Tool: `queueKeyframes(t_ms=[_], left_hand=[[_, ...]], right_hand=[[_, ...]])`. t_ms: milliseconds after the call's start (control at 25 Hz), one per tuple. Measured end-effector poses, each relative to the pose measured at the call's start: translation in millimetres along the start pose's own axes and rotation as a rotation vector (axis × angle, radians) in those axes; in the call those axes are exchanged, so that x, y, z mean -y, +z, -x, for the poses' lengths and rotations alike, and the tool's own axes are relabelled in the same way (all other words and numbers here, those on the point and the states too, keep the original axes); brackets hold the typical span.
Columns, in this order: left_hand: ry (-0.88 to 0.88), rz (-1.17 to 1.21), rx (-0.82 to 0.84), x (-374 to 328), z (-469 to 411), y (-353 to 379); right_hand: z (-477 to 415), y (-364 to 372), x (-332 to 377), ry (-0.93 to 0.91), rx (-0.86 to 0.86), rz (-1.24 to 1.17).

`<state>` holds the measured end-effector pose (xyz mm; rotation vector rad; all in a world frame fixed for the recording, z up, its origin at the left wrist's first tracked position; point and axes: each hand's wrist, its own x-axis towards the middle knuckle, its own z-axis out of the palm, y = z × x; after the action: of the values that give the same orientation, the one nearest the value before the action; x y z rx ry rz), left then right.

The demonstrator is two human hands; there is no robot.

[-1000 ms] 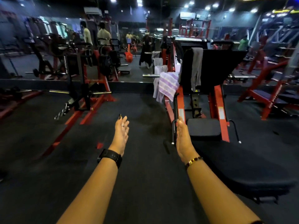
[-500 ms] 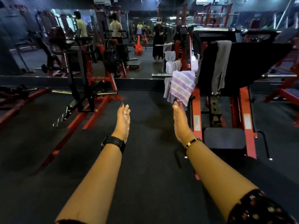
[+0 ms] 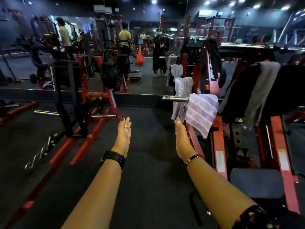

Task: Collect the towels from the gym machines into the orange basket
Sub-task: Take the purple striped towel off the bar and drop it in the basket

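Observation:
A purple-and-white striped towel [image 3: 202,113] hangs over the chrome bar [image 3: 175,98] of a red-and-black leg machine. A grey towel [image 3: 262,90] drapes over that machine's black back pad. My right hand [image 3: 182,139] is stretched forward with straight fingers, its tips just below and left of the striped towel, apart from it. My left hand [image 3: 123,136] reaches forward flat, holding nothing. An orange basket [image 3: 139,59] shows far off in the wall mirror.
A red-framed weight machine [image 3: 85,103] with chrome pegs stands at left. The mirror along the far wall reflects people and more towels [image 3: 176,71]. The leg machine's black seat pad [image 3: 257,182] lies at lower right. Dark floor [image 3: 148,162] stretches between the machines.
I have moved closer to the leg machine. The striped towel looms larger, and my right hand now sits just beneath its lower left edge.

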<state>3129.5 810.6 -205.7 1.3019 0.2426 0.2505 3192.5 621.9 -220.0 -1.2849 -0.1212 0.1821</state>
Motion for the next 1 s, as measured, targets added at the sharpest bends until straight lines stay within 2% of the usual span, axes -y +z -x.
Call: queueKeyframes(t_ms=[160, 440, 520, 560, 680, 760, 840, 920, 1000], left_hand=[[-0.003, 0.006, 0.004, -5.1, -97.1, -9.3], [-0.029, -0.014, 0.113, 9.8, -277.5, 20.2], [-0.018, -0.025, 0.153, 15.1, -341.5, 44.6], [-0.031, -0.037, 0.178, 16.5, -374.5, 59.8], [-0.092, -0.074, 0.267, 21.4, -466.9, 118.5], [-0.104, -0.066, 0.310, 26.7, -510.2, 154.5], [-0.126, -0.068, 0.379, 38.8, -548.3, 194.6], [-0.159, -0.092, 0.457, 52.0, -574.1, 229.6], [-0.135, -0.179, 0.517, 71.3, -605.2, 260.9]], right_hand=[[-94.1, 18.9, -9.5, -0.033, -0.006, 0.009], [-270.1, 0.7, -18.0, -0.067, -0.155, -0.077], [-333.5, -16.5, -16.4, -0.060, -0.208, -0.193], [-370.3, -32.1, -20.9, -0.070, -0.252, -0.184], [-489.9, -106.1, -57.5, -0.163, -0.246, -0.125], [-500.8, -111.2, -31.3, -0.125, -0.247, -0.098], [-496.1, -100.0, 21.3, -0.052, -0.341, -0.044], [-517.3, -120.7, 29.6, -0.123, -0.419, -0.016], [-542.7, -148.2, 29.1, -0.161, -0.458, 0.143]])
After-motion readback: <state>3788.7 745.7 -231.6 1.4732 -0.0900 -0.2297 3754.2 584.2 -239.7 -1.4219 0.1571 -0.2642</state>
